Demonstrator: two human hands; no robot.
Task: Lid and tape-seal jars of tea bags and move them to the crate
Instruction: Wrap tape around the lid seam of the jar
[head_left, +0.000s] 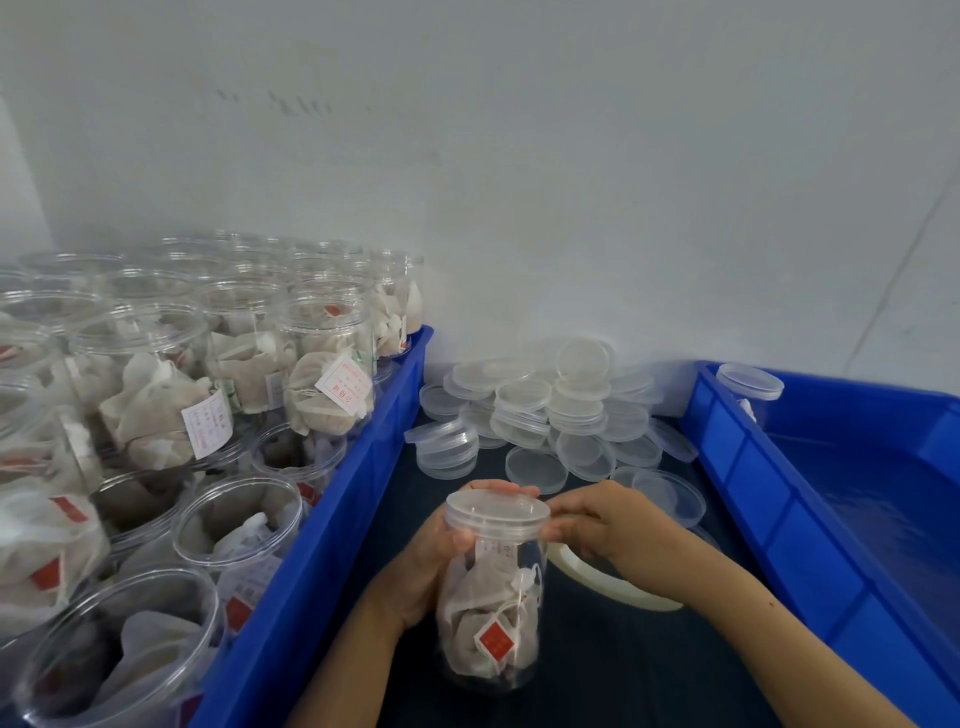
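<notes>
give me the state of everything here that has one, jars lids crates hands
held jar: upright, full of tea bags, lid on
lid: sits on the held jar's mouth
left hand: grips the held jar's side
right hand: fingers on the lid's rim
jars in left crate: filled, no lids
left crate: packed with jars
right crate: one lidded jar at its far corner
loose lids: heaped between the crates

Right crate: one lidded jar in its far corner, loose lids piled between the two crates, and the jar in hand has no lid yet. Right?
Not quite. The head view shows the held jar already has a lid on it, at the right hand. The rest stands.
</notes>
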